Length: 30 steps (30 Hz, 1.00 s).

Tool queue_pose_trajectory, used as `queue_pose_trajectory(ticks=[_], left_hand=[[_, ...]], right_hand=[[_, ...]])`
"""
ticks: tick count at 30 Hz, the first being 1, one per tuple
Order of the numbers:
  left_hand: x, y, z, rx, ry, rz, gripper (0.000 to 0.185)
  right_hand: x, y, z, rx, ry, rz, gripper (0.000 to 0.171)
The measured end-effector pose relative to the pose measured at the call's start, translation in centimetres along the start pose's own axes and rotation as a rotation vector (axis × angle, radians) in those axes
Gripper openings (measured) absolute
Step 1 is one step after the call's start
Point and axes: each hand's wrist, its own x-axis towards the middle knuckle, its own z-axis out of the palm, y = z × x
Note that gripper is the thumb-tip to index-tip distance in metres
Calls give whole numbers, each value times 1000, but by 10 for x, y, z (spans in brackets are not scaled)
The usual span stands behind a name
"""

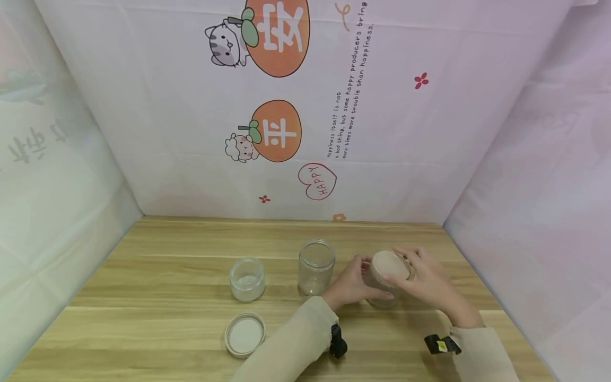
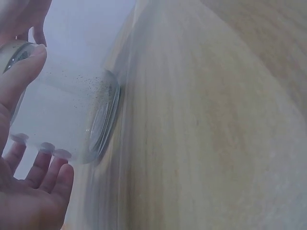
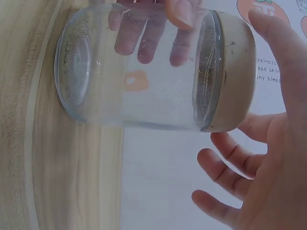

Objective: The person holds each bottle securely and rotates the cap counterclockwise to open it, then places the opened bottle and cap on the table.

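Note:
A clear glass jar with a beige lid is at the right of the table in the head view. My left hand (image 1: 353, 281) holds the glass body (image 2: 67, 105), thumb on one side and fingers on the other. My right hand (image 1: 425, 278) has its thumb and forefinger around the beige lid (image 3: 237, 72), with the other fingers loosely bent below it. The lid sits on the jar's mouth. Dark specks cling to the glass near the base and under the lid. The base is right at the tabletop.
A taller open glass jar (image 1: 316, 268) stands just left of my left hand. Farther left is a short open glass jar (image 1: 247, 281), with a loose lid (image 1: 245, 335) lying inside-up nearer my left sleeve. A white printed cloth (image 1: 382, 185) rises behind the wooden table (image 1: 157, 297).

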Motion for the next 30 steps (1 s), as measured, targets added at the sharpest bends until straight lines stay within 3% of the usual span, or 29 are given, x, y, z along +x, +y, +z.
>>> queue_pose_trajectory(ticks=[12, 19, 30], left_hand=[[-2, -1, 2, -1, 35, -17, 81], [-2, 1, 0, 11, 34, -7, 80], [-3, -1, 0, 25, 29, -1, 83]], right_hand=[[-1, 1, 1, 19, -5, -13, 73], [-2, 4, -2, 109, -32, -22, 73], [-5, 5, -6, 257, -107, -121, 62]])
